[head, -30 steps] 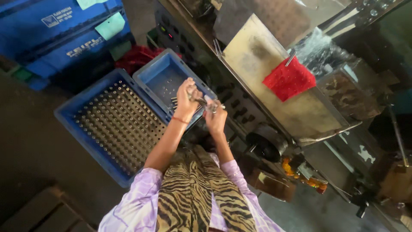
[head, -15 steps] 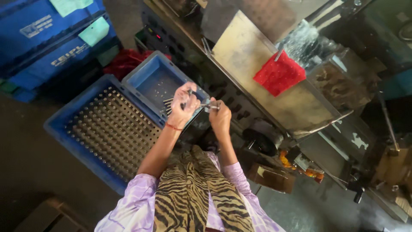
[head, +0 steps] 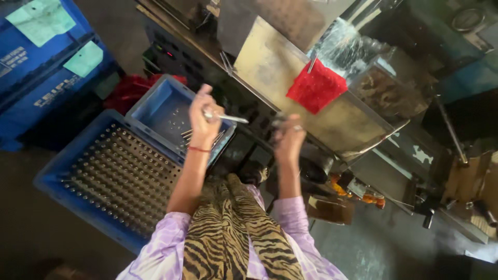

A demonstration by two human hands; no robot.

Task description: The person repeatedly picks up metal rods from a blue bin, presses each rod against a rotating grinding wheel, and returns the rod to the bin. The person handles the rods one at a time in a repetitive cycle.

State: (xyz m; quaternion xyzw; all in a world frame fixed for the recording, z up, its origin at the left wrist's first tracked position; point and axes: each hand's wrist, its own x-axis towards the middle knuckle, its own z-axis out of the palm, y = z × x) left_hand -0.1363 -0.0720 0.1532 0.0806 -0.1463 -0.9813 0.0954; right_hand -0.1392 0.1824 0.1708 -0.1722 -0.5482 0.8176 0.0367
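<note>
Left hand (head: 205, 120) grasping a thin metal rod (head: 228, 118) above the small blue crate (head: 155, 106); right hand (head: 288, 137) clenched, contents unclear, apart, near the worktop (head: 270, 67) edge

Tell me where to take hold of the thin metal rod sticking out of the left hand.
Grip the metal rod at its free end, which juts out bare toward the right hand. Come from that side: the other end is buried in the left hand, and the shaft lies roughly level.
</note>
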